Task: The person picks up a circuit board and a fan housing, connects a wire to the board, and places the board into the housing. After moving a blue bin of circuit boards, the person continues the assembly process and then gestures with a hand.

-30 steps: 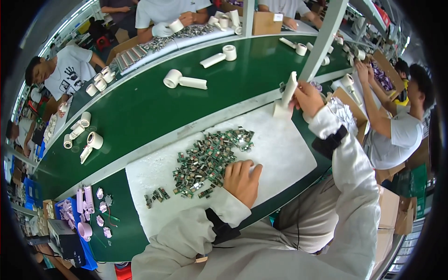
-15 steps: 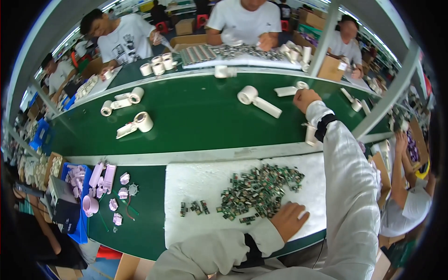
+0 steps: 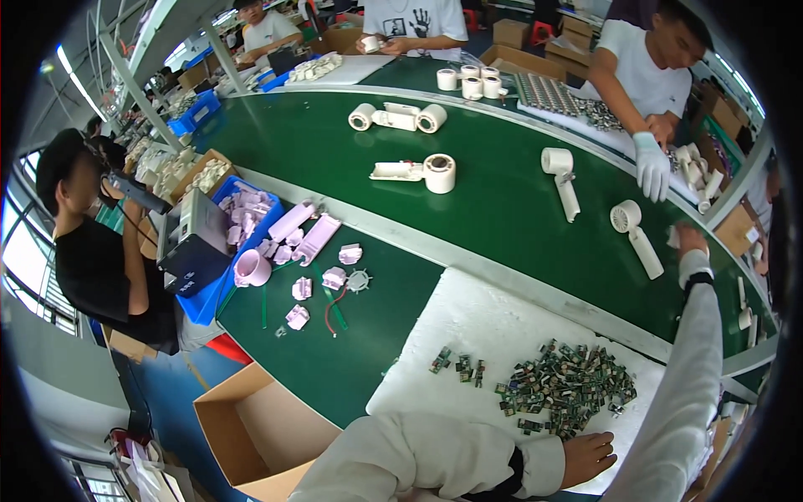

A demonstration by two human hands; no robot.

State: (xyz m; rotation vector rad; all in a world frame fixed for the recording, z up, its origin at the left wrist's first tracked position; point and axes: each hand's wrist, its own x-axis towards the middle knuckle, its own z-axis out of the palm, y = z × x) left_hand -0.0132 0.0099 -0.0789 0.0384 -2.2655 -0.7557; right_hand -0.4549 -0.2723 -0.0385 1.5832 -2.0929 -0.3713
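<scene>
My left hand [image 3: 590, 458] rests on a white foam sheet [image 3: 468, 314], fingers loosely apart and holding nothing. It lies beside a pile of small green circuit boards [image 3: 577, 381]; several more boards [image 3: 458, 365] sit apart to the left of the pile. My right hand [image 3: 693, 240] reaches far out over the green belt [image 3: 502, 192], its fingers closed at a small white plastic part [image 3: 674, 237], mostly hidden by the hand. Left of it lies a white handheld-fan housing [image 3: 626, 216] with its handle shell. Another fan housing [image 3: 556, 159] is farther off.
More white housings [image 3: 439, 173] lie along the belt. A blue bin [image 3: 201, 305] of pink parts and a grey box-shaped device [image 3: 196, 238] stand left, near loose pink pieces [image 3: 335, 278]. Across the belt, a co-worker's gloved hand [image 3: 651, 166] hangs over its edge. An open carton [image 3: 251, 427] sits below.
My view has swung left. My right hand has left the fan parts it was at, with a white part at its fingers. A co-worker's gloved hand now reaches to the belt's far edge.
</scene>
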